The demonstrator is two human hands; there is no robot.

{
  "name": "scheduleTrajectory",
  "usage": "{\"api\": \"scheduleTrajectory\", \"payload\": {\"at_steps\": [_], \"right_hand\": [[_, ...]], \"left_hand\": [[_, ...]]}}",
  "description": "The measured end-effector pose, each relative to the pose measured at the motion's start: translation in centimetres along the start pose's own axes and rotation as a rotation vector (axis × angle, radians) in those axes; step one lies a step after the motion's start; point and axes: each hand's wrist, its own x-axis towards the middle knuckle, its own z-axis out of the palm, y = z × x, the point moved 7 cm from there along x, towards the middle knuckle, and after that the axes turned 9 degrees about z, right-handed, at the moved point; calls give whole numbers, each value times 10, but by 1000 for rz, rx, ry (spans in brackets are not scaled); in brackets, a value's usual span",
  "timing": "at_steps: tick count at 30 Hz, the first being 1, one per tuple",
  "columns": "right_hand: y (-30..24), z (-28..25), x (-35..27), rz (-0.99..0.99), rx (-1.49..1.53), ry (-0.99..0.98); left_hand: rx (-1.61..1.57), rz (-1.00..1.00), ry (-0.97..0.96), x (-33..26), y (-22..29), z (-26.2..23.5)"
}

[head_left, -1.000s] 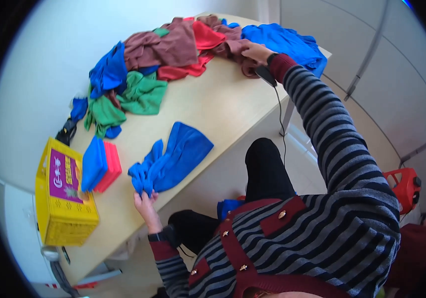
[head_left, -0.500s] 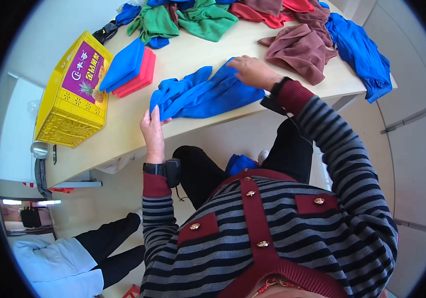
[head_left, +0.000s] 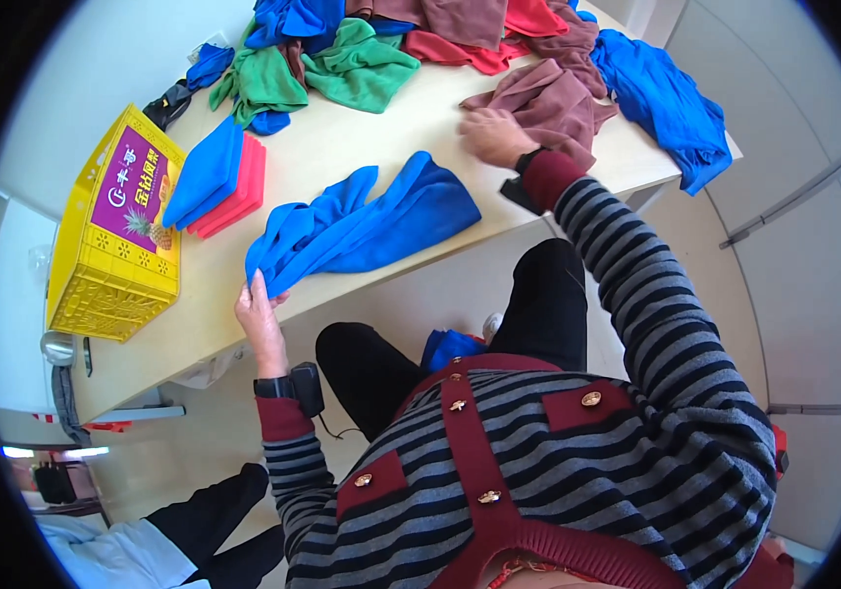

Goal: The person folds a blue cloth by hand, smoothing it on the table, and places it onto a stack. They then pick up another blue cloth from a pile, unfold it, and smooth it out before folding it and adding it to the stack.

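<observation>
A crumpled blue cloth (head_left: 371, 231) lies stretched along the near edge of the table. My left hand (head_left: 259, 312) pinches its left end, thumb on top, at the table's edge. The cloth's right end lies loose. Beyond it, to the right, my right hand (head_left: 495, 137) is over the tabletop at the near left side of a rumpled brown cloth (head_left: 548, 108). Motion smears its fingers, and I cannot tell whether they touch the brown cloth.
Folded blue cloths (head_left: 207, 177) and folded red cloths (head_left: 234, 201) lie beside a yellow crate (head_left: 116, 294) on the left. Green cloths (head_left: 362, 64) and others are heaped at the back. A blue cloth (head_left: 661, 108) hangs over the right edge. Another person's dark-trousered legs (head_left: 210, 510) show lower left.
My right hand has left the right part of the blue cloth and moved right, toward the brown cloth. My left hand keeps its pinch. The whole view has shifted.
</observation>
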Motion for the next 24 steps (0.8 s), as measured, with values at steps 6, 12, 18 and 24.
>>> {"api": "scheduleTrajectory", "payload": {"at_steps": [6, 12, 18, 24], "right_hand": [[179, -2, -60, 582, -158, -61], [106, -34, -33, 247, 211, 29], [-87, -24, -10, -311, 436, 155], [-115, -10, 9, -236, 249, -17]], "left_hand": [[-34, -13, 22, -2, -1, 6], [122, 70, 31, 21, -11, -2], [493, 486, 140, 15, 47, 30], [714, 163, -225, 65, 31, 24]]}}
